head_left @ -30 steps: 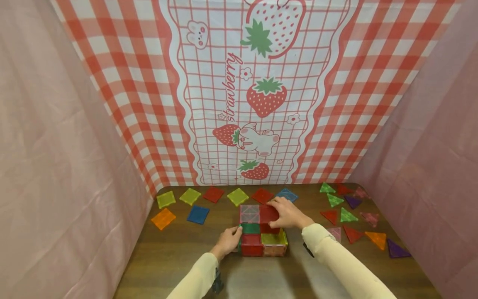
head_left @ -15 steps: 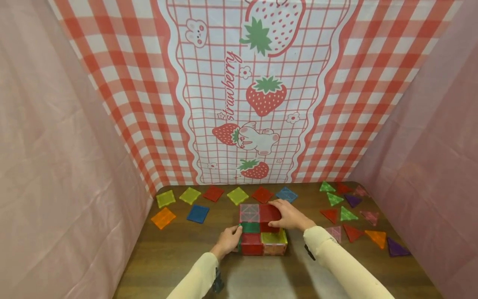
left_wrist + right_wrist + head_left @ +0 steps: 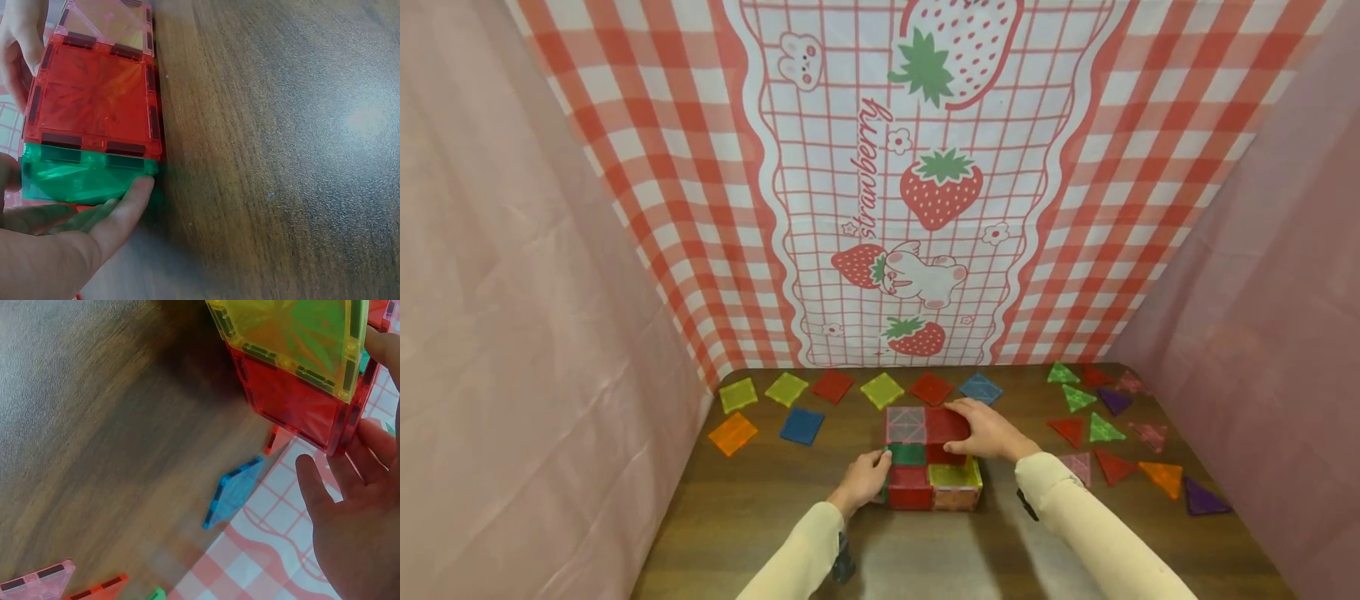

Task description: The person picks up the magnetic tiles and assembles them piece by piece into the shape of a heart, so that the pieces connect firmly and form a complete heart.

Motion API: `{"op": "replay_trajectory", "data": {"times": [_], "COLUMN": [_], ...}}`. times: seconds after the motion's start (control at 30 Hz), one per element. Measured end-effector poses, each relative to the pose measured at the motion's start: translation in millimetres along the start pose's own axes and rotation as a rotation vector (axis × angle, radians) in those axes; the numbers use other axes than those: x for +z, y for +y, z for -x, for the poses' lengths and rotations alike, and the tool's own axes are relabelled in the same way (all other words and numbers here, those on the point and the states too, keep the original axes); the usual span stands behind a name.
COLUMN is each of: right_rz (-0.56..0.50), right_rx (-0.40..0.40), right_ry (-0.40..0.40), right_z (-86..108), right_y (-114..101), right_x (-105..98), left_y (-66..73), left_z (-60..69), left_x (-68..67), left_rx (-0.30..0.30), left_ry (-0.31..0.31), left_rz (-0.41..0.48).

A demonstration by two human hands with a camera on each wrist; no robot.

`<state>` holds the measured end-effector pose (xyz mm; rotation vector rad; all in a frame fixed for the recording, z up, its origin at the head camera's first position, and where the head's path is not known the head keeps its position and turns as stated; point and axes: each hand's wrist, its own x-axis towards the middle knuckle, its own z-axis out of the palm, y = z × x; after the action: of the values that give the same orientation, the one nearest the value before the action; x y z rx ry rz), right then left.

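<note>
Strawberry cloth [image 3: 936,200] hangs beyond the tile block [image 3: 916,468] on the table [image 3: 752,508]. At its left side, the left hand [image 3: 862,477] presses with straight fingers [image 3: 127,211]; at its far-right corner, the right hand [image 3: 988,429] grips red tiles [image 3: 290,400]. I judge it light, stiff, slippery: best held by edges.

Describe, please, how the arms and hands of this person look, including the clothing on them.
The left hand and right hand are bare, without gloves. The left sleeve and right sleeve are long, plain and cream-coloured, ending near the wrists. A small dark object shows by the left cuff and another dark piece by the right; their details are unclear.
</note>
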<state>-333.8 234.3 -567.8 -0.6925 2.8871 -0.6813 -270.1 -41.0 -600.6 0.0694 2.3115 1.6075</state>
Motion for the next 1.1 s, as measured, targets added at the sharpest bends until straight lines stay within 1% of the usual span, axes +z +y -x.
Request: {"op": "replay_trajectory", "data": {"times": [0.13, 0.33, 0.43, 0.6, 0.67, 0.77, 0.83, 0.87, 0.9, 0.93, 0.97, 1.03, 1.07, 1.1], "right_rz": [0.000, 0.009, 0.012, 0.015, 0.016, 0.014, -0.003, -0.007, -0.013, -0.018, -0.018, -0.023, -0.026, -0.030], "right_rx": [0.011, 0.001, -0.001, 0.007, 0.005, 0.001, 0.012, 0.014, 0.017, 0.019, 0.018, 0.015, 0.012, 0.006], "right_ry": [0.001, 0.012, 0.011, 0.020, 0.023, 0.025, 0.019, 0.019, 0.020, 0.021, 0.022, 0.021, 0.021, 0.020], "right_z": [0.9, 0.7, 0.8, 2.3, 3.2, 4.6, 5.0, 4.7, 4.4, 3.8, 2.9, 1.8, 1.5, 1.2], "right_y": [1, 2, 2, 3, 3, 3, 3, 2, 2, 2, 1, 1, 1, 1], "right_x": [-3, 0, 2, 2, 1, 1, 0, 0, 0, 0, 1, 2, 2, 3], "left_y": [2.9, -0.8, -1.0, 0.3, -0.3, 0.8, 2.6, 4.0, 5.1, 5.5, 4.5, -0.1, -3.8, -9.8], "left_z": [0.5, 1.7, 3.7, 3.9, 2.9, 1.8, 0.2, -0.7, -2.0, -3.6, -5.0, -5.3, -4.0, -2.0], "left_x": [0.1, -2.3, -4.2, -2.4, -2.3, -10.8, -25.2, -35.9, -48.4, -62.6, -78.3, -113.0, -130.3, -146.9], "left_rx": [0.007, 0.021, 0.021, 0.009, 0.013, 0.022, 0.050, 0.071, 0.084, 0.091, 0.089, 0.057, 0.023, -0.014], "left_ry": [-0.024, -0.035, -0.038, -0.037, -0.050, -0.079, -0.069, -0.042, 0.002, 0.058, 0.128, 0.253, 0.304, 0.341], "left_rz": [0.017, 0.069, 0.077, 0.053, 0.048, -0.017, -0.114, -0.187, -0.274, -0.354, -0.438, -0.600, -0.659, -0.708]}}
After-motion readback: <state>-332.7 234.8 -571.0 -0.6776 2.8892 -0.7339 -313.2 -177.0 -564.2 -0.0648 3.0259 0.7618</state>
